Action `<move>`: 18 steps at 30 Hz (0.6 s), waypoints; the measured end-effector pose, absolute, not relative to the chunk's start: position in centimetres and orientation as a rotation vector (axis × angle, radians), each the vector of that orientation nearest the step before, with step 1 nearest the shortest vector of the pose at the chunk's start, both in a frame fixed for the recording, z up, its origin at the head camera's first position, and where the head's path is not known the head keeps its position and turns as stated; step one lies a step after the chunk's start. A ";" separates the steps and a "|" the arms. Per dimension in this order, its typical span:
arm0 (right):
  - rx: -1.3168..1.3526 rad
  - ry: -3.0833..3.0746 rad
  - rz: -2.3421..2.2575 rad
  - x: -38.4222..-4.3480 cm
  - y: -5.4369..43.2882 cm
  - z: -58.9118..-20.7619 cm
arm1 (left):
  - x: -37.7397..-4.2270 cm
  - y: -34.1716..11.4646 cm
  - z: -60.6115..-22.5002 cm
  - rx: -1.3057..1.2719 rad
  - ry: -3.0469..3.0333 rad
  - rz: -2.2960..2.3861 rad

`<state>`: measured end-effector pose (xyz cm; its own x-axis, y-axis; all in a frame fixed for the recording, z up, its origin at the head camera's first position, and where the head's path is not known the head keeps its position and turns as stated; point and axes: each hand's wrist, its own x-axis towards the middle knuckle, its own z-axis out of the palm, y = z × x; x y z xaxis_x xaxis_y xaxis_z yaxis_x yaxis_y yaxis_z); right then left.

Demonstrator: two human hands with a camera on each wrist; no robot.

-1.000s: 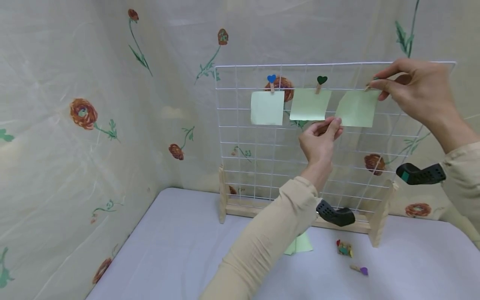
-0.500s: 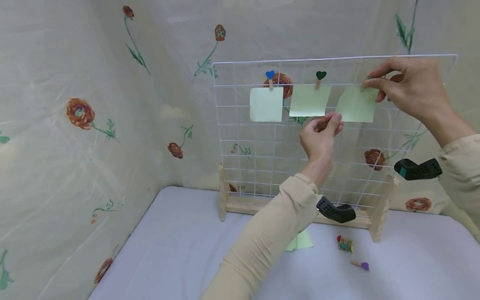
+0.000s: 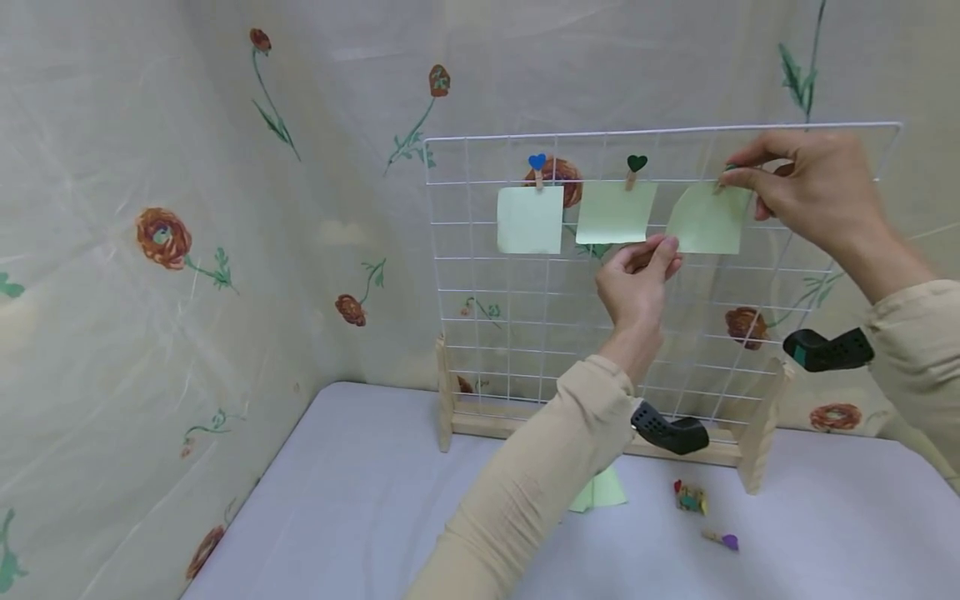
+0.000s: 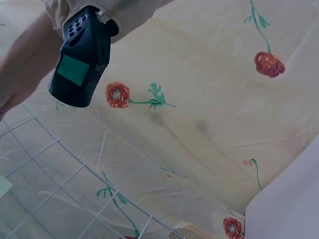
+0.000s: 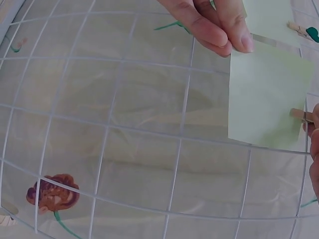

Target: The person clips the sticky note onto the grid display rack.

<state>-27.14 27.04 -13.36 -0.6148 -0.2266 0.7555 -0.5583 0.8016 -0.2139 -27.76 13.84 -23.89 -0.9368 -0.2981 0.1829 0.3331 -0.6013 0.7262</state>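
In the head view, my left hand pinches the lower left corner of a pale green paper note between thumb and fingers. At the note's top edge, my right hand pinches a small wooden clothespin, whose tip lies over the paper in the right wrist view. The note is against a white wire grid. Left of it, two more notes hang there: one under a clothespin with a dark green heart, another under a blue heart clothespin.
The grid stands in a wooden base on a white-covered table. Spare green notes lie partly behind the left sleeve. To their right are a small cluster of clothespins and a purple heart clothespin. Flowered cloth hangs behind.
The right hand has shifted slightly left, and its clothespin now sits a little lower over the note's top edge. The left hand keeps its pinch on the corner. The head view has shifted slightly.
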 end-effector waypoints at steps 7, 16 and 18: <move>0.500 -2.297 0.492 -26.6 26.4 -13.2 | -27.7 13.9 -23.8 -0.053 -1.131 -2.553; 0.486 -2.323 0.452 -26.6 26.1 -13.4 | -27.6 13.8 -23.8 -0.063 -1.125 -2.547; 0.488 -2.317 0.440 -26.6 26.1 -13.5 | -27.6 13.8 -23.9 -0.063 -1.129 -2.545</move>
